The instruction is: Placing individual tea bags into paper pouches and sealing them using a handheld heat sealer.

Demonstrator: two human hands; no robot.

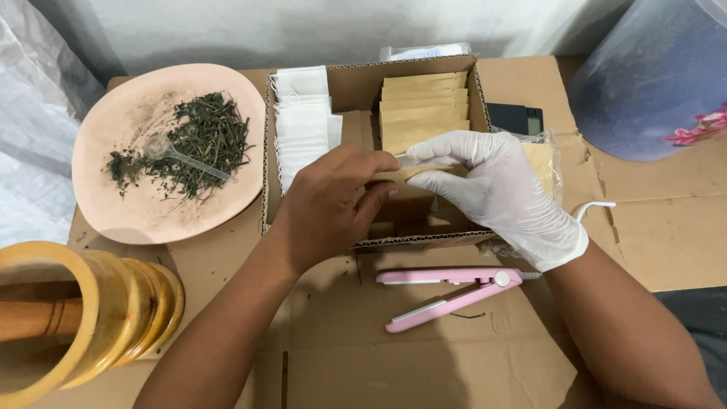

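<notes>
Hands meet over the cardboard box: the bare left hand and gloved right hand both pinch 1 tan paper packet. Pink clamp tool lies near them.

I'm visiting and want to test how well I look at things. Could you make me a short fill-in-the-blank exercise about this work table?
1. The right hand wears a white ____, while the left hand is bare.
2. Both hands hold a tan paper packet over the cardboard ____.
3. The dried green leaves lie on a pink ____, with a clear plastic spoon among them.
4. The pink sealing clamp near the wrists lies with its jaws ____.

Missing words: glove; box; plate; open
</notes>
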